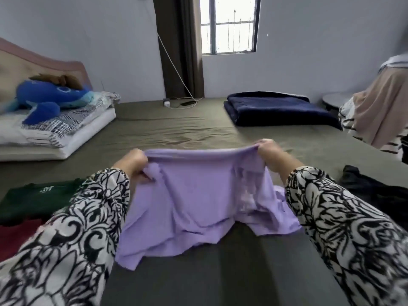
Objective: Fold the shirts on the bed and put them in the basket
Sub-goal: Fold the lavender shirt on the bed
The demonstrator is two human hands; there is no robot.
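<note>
Now each hand, left [134,161] and right [268,151], grips the shirt [194,195] above the bed [176,127]. Its crumpled hem could fold crooked.

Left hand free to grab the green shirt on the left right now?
Probably not yet: the left hand grips the purple shirt, as does the right hand. The green shirt lies uncovered beside the left sleeve.
</note>
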